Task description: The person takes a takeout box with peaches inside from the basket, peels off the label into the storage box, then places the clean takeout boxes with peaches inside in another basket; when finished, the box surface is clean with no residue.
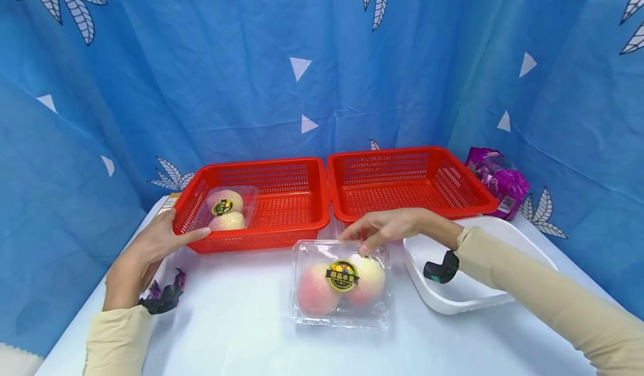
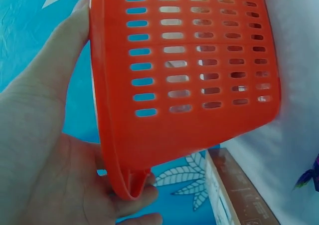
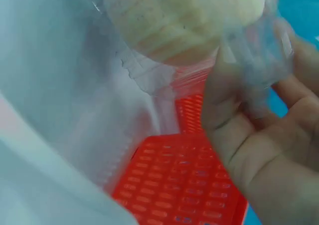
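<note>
My left hand (image 1: 157,239) grips the left rim of the left red basket (image 1: 276,235); in the left wrist view the thumb lies along the rim and the fingers curl round its corner. Inside that basket, at the left, sits a clear pack of peaches (image 1: 227,220). A second clear plastic box of peaches (image 1: 322,295), with a black and yellow label, is in front of the baskets. My right hand (image 1: 384,228) pinches this box at its upper edge, thumb on the near side. Blur softens the box's corner in the right wrist view.
Another red basket (image 1: 387,194) stands beside the first at the back. At the right are a white tub (image 1: 453,303), under my right forearm, and a purple bag (image 1: 508,189). A brown carton (image 2: 239,185) and small purple-wrapped pieces (image 1: 178,280) lie by my left wrist.
</note>
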`<state>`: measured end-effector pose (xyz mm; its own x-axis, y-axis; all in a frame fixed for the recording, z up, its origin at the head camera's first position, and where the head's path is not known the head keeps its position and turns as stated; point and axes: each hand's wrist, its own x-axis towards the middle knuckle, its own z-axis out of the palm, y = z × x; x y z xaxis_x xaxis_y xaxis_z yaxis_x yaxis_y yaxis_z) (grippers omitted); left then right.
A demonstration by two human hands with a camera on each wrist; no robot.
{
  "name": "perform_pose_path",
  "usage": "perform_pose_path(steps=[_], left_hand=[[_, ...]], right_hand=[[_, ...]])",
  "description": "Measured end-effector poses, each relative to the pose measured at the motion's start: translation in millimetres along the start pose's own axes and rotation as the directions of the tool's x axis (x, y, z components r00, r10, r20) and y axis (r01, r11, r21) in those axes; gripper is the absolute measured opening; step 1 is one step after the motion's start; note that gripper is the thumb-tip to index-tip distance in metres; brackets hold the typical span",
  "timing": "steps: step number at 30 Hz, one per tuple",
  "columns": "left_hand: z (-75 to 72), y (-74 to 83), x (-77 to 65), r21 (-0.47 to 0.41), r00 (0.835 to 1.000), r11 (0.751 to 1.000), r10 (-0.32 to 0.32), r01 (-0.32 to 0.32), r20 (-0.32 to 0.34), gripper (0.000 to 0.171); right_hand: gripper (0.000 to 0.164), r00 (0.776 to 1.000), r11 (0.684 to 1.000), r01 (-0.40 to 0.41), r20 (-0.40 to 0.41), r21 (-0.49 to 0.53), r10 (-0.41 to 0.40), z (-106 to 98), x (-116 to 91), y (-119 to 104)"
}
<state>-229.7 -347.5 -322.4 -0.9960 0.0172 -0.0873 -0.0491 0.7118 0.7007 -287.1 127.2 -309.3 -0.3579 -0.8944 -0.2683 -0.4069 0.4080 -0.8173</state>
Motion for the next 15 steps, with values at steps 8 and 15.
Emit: perform_pose_path(steps=[8,15], left_hand=[[-0.2,8.3,-1.8,0.009,0.996,0.996,-0.087,0.087,0.028,0.112],[0.2,8.1,-2.4,0.010,0.995,0.995,-0.095,0.095,0.038,0.116]], right_hand=[[0.042,0.973,0.987,-0.128,-0.203,-0.093,0.107,17,6,3],[0.040,0.956,0.983,-0.132,-0.279,-0.128,0.092,25,12,6]])
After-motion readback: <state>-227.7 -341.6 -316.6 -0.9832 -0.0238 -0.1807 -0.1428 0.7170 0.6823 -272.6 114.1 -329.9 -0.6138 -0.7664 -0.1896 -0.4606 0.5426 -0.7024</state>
